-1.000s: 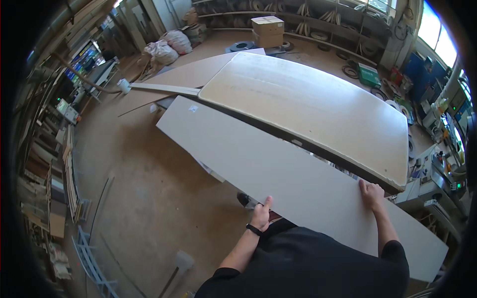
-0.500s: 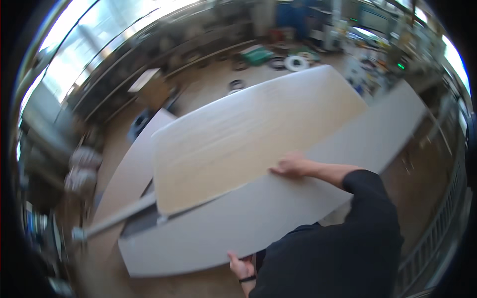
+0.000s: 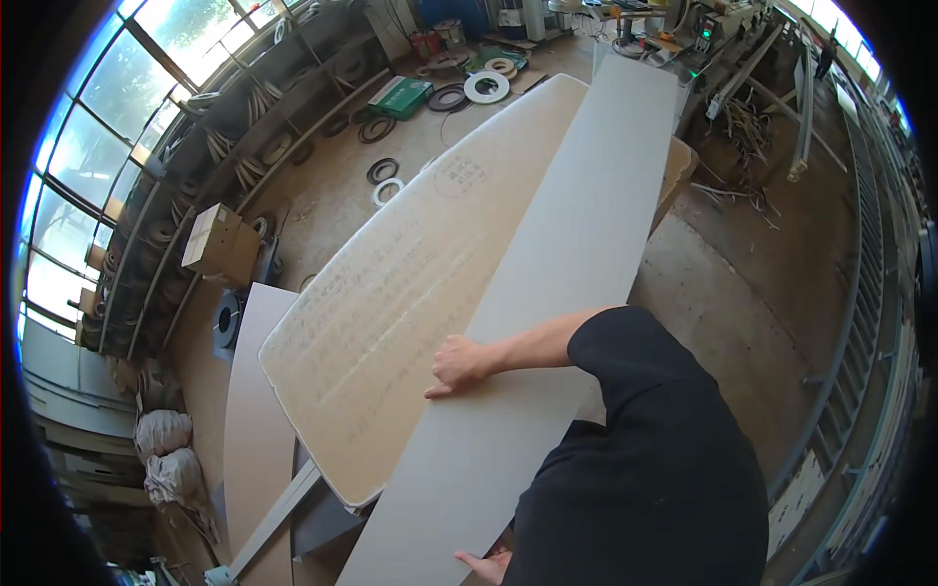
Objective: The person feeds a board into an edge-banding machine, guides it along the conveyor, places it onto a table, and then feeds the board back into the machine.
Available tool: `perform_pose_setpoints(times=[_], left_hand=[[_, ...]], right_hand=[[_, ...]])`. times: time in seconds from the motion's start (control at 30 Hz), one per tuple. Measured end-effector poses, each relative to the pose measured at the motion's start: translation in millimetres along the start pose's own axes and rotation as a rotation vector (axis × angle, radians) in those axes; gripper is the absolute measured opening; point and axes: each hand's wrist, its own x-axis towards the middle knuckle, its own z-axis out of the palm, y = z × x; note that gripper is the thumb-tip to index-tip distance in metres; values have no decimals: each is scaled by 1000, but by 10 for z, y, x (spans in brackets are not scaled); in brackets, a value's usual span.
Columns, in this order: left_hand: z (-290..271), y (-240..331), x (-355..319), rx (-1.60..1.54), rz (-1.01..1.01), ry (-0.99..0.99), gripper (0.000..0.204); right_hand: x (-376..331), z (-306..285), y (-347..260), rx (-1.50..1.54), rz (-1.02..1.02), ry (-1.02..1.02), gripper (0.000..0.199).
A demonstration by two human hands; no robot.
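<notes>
A long pale grey panel [image 3: 572, 244] runs from the lower middle away to the top of the view. It lies partly over a wide tan board [image 3: 410, 283] with pencil marks on its face. My right hand [image 3: 457, 364] is clamped on the grey panel's far long edge, where it meets the tan board. My left hand [image 3: 484, 565] grips the panel's near edge at the bottom of the view, mostly hidden by my dark shirt.
A second grey panel [image 3: 256, 410] and a narrow strip [image 3: 278, 518] lie lower left. Left of the boards are a cardboard box [image 3: 220, 239] and sacks [image 3: 166, 454]; beyond them, tape rolls [image 3: 486, 86] and a green box [image 3: 401, 95]. Machinery [image 3: 708, 29] is top right.
My head has turned, so the grey panel now runs lengthwise away from me instead of across. Both hands stay on its edges, the right hand still at the far edge.
</notes>
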Motion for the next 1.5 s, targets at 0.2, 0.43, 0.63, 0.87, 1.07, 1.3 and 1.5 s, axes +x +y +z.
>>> perform_pose_setpoints(times=[0.2, 0.43, 0.63, 0.87, 1.07, 1.3, 1.5], left_hand=[[317, 24, 62, 92, 140, 177, 69], [256, 156, 145, 203, 269, 199, 69], [-186, 460, 921, 135, 172, 89, 62], [-126, 996, 1566, 306, 66, 88, 65], [726, 1431, 1888, 1050, -95, 319, 62], [2568, -349, 1822, 1760, 1554, 274, 55], [5200, -2792, 1506, 2490, 1086, -33, 73]], right_hand=[[486, 326, 27, 13, -100, -21, 72], [789, 336, -203, 65, -125, 7, 46], [27, -190, 80, -98, -161, 623, 19], [-1454, -43, 1199, -213, 378, 412, 34], [-2057, -22, 2021, -198, 564, 458, 40], [-3223, -282, 3301, -150, 655, 548, 42], [-4016, -692, 4368, -115, 804, 522, 41]])
